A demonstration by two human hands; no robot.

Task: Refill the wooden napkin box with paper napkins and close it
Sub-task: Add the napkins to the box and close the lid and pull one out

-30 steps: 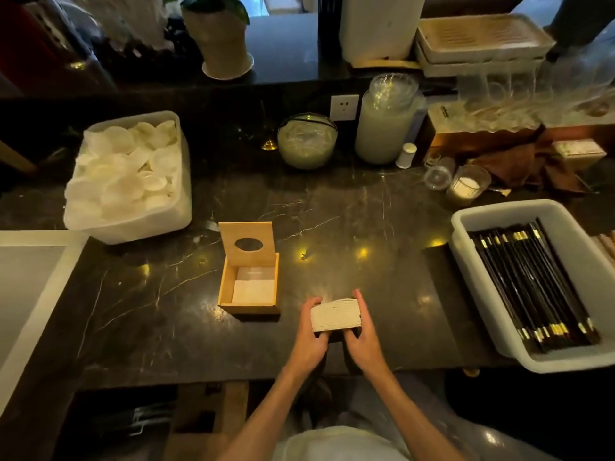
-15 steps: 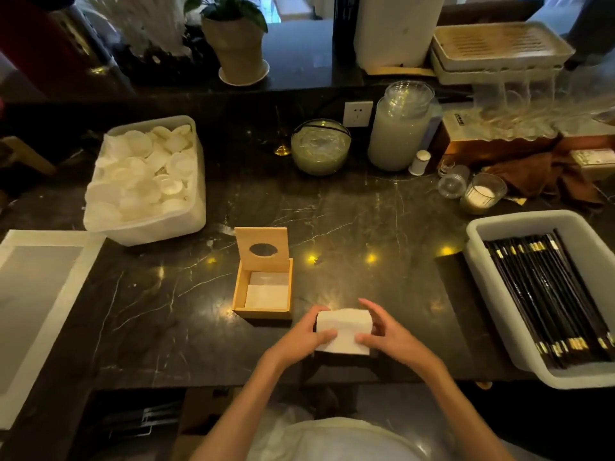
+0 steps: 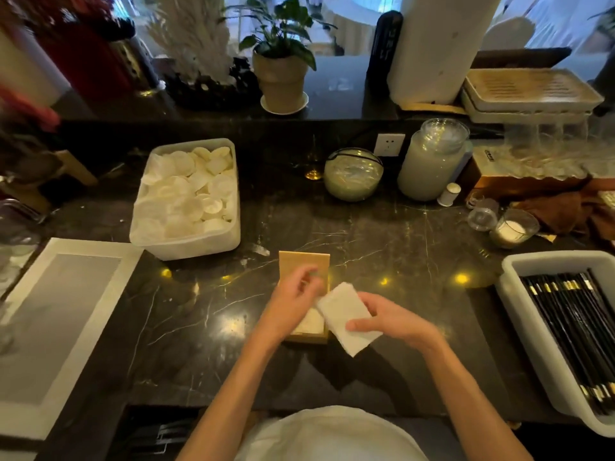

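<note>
The wooden napkin box (image 3: 307,337) sits open in the middle of the dark marble counter, its lid (image 3: 293,261) standing upright at the far side. A few napkins (image 3: 312,322) lie inside. My right hand (image 3: 392,319) holds a white stack of paper napkins (image 3: 346,316) tilted over the box's right edge. My left hand (image 3: 293,302) hovers over the box in front of the lid, fingers loosely curled, holding nothing that I can see. It hides most of the box's inside and the lid's hole.
A white tub of round white pads (image 3: 186,197) stands at the left back. A white bin of black chopsticks (image 3: 565,331) is at the right. A glass bowl (image 3: 352,174), a jar (image 3: 432,161) and a candle (image 3: 512,229) line the back. A white tray (image 3: 63,321) lies left.
Both hands carried the napkin stack up and left to the box. My left hand let go of the stack and moved over the box; my right hand alone holds it now.
</note>
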